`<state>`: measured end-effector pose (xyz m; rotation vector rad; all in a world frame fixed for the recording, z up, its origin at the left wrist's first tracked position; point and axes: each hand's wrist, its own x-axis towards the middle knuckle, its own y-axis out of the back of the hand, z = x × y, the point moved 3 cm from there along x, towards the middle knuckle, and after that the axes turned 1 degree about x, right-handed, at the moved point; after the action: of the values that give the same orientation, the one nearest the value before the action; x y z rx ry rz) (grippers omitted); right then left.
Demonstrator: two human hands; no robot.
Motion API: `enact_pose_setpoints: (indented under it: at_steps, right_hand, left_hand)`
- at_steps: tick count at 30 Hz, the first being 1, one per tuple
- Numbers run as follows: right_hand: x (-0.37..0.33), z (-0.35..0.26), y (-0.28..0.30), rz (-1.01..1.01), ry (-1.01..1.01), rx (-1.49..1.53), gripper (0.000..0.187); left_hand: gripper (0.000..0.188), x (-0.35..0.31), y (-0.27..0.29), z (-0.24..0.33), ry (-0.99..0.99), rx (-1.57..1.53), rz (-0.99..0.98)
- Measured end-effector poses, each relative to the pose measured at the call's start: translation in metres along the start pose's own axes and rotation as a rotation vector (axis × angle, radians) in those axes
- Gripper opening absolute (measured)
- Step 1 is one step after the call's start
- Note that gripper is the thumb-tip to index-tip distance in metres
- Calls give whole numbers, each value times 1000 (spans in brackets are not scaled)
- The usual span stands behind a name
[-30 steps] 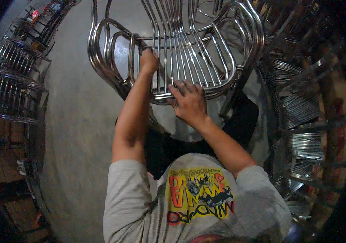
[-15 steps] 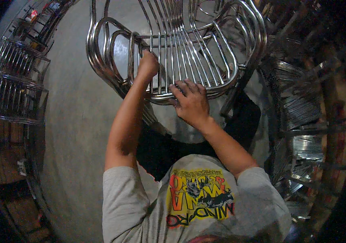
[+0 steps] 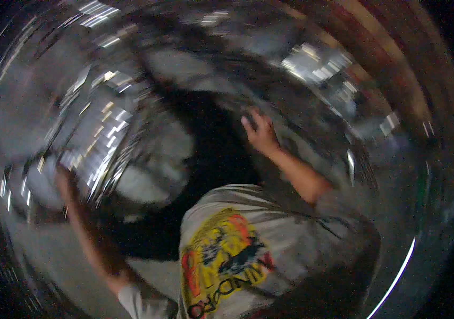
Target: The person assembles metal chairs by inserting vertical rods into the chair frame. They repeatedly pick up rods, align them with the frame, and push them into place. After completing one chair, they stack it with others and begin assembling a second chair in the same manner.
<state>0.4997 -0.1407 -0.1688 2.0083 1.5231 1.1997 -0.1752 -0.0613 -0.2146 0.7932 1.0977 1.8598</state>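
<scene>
Heavy motion blur smears most of the view. The shiny metal tube chair [image 3: 91, 141] lies to my left, its bars streaked into bright bands. My left hand [image 3: 63, 173] reaches out to the near left side of the chair; its fingers are too smeared to show whether they grip a tube. My right hand [image 3: 261, 132] hangs in the air beside my dark trousers, away from the chair. Its thumb and fingers are apart and slightly bent, and I make out nothing held between them.
Blurred piles of shiny metal parts [image 3: 317, 64] lie at the far right, with a brown band [image 3: 392, 48] behind them. Grey floor [image 3: 147, 183] shows between the chair and my trousers [image 3: 213, 143].
My view has swung to the right, so the chair now appears at the left. My right hand has let go of the seat's front edge and moved away; my left arm stretches out leftward.
</scene>
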Motion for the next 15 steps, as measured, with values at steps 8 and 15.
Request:
enact_pose_setpoints:
  at_steps: [8, 15]
  right_hand:
    - [-192, 302, 341, 1143, -808, -778, 45]
    - [-361, 396, 379, 708, -1763, -554, 49]
  left_hand:
    - [47, 32, 17, -15, -66, 190, 111]
    - [51, 28, 32, -7, -69, 313, 124]
